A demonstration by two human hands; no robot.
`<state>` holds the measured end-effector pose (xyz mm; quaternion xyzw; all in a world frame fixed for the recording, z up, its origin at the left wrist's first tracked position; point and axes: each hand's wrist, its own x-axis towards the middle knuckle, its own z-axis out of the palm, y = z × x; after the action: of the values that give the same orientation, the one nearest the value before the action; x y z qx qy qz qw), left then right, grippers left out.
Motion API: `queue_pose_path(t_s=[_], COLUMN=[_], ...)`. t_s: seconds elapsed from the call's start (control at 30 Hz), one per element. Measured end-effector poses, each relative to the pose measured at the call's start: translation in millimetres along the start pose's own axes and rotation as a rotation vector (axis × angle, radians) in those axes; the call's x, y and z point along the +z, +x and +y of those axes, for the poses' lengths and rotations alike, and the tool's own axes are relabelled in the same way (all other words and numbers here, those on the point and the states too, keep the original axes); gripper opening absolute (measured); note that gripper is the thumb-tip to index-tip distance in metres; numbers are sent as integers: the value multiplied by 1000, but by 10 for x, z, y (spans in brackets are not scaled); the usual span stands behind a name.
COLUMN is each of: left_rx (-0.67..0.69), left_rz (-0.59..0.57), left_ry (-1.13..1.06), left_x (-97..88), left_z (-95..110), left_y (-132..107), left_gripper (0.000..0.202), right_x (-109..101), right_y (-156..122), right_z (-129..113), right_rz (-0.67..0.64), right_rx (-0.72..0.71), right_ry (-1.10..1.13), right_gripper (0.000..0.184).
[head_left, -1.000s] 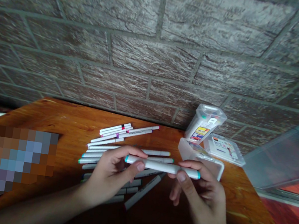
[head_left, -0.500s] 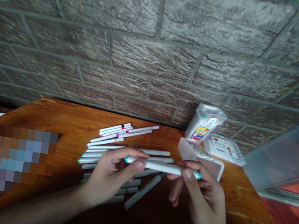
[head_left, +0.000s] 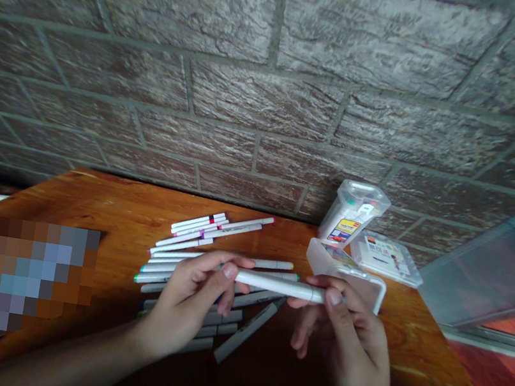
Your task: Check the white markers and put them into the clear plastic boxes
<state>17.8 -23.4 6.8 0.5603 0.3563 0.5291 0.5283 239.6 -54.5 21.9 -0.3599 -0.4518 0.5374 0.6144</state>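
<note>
A white marker pen lies level between my two hands, above the table. My left hand pinches its left end between thumb and fingers. At the other end, my right hand grips it with thumb and forefinger, the lower fingers hanging loosely curled. Its coloured tips are mostly covered by the fingers. Beneath and behind the hands, several white and grey markers are spread in a rough column. Farther back lies a group of markers with red, pink and purple marks.
A clear lidded container holding markers stands near the brick wall. Beside it lies a flat clear case with a printed label. An open clear box sits behind my right hand. The wooden table has a blurred-out patch at left.
My left thumb and fingers have shifted over the marker's left end, hiding its turquoise tip. My right thumb has slid slightly outward toward the right end. The other things stay put.
</note>
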Motion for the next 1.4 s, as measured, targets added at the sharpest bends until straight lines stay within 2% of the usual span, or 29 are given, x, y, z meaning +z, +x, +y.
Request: queue_pose_path(t_s=[0.73,0.9,1.17,1.4], left_rx=[-48,-61,-66,-60], left_rz=[-20,-6,-13,13], left_ry=[-266,-290,-313,-265], left_x=[-17,0,-10,13], left_z=[0,33,21,20], left_y=[20,10,13,30], left_gripper=[37,36,35,35], right_x=[0,-17,-53,-9], right_y=[-19,-22,-48,-3], right_z=[-3,13,55,15], right_rz=[22,34,51,36], right_rx=[26,21,64,27], right_ry=[73,83,58,54], right_gripper=[30,28,35,32])
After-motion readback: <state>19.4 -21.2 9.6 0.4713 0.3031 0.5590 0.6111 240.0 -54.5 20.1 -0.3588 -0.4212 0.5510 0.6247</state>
